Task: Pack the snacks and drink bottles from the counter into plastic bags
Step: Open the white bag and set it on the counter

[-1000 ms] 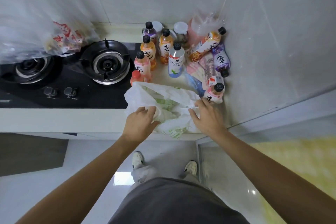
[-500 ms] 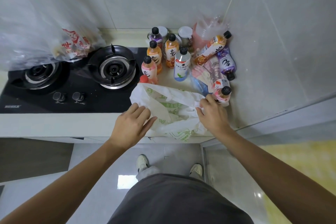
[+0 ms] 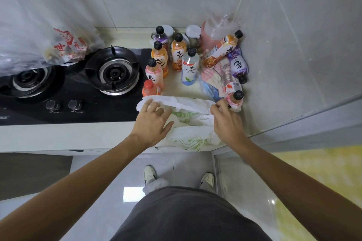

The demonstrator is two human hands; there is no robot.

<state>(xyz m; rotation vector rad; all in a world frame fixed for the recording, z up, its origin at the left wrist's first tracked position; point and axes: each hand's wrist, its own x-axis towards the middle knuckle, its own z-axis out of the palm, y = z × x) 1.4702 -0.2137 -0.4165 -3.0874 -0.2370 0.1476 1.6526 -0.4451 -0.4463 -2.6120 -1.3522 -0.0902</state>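
On tiled-corner counter [image 3: 82,137]: bottles [image 3: 189,66], stove [image 3: 82,82].

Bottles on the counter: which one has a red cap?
The small orange bottle at the hob's edge, just behind the white bag near the left hand. All the other bottles with visible caps wear black ones.

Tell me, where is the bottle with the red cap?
In the head view, the red-capped bottle stands at the stove's right edge, just behind the white plastic bag and in front of a pink bottle.
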